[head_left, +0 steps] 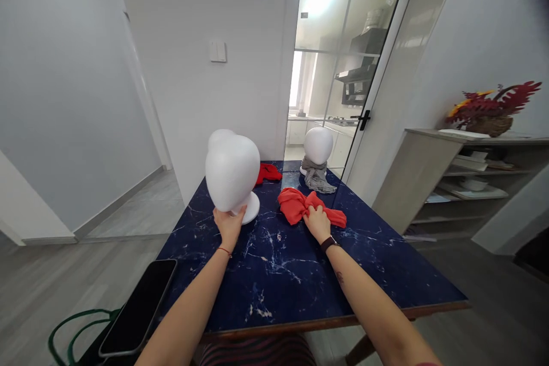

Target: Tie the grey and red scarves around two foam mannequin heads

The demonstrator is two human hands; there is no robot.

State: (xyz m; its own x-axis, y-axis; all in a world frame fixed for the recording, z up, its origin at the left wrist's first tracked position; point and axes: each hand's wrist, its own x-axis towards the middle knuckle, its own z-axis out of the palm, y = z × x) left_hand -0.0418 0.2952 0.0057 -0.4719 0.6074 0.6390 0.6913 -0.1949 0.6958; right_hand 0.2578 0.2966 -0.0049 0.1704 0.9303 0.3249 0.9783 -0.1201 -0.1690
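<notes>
My left hand (pixel 229 226) is wrapped round the neck of a white mannequin head (pixel 234 171), which leans to the left with its round base (pixel 252 209) showing on the right. A coral-red scarf (pixel 294 205), bunched and knotted-looking in the middle, lies on the table; my right hand (pixel 317 223) grips it near its centre, fingertips partly hidden in the folds. Behind the held head, the top of another white mannequin head (pixel 219 137) shows, mostly covered. At the back right stands a mannequin head (pixel 318 144) with a grey scarf (pixel 318 176) round its neck.
A darker red cloth (pixel 269 172) lies at the table's back edge. The dark blue marbled table (pixel 274 274) reaches the wall and glass door (pixel 334 57). A phone (pixel 139 309) is at the lower left, beside a green cord (pixel 81 317). Shelves (pixel 463 206) stand on the right.
</notes>
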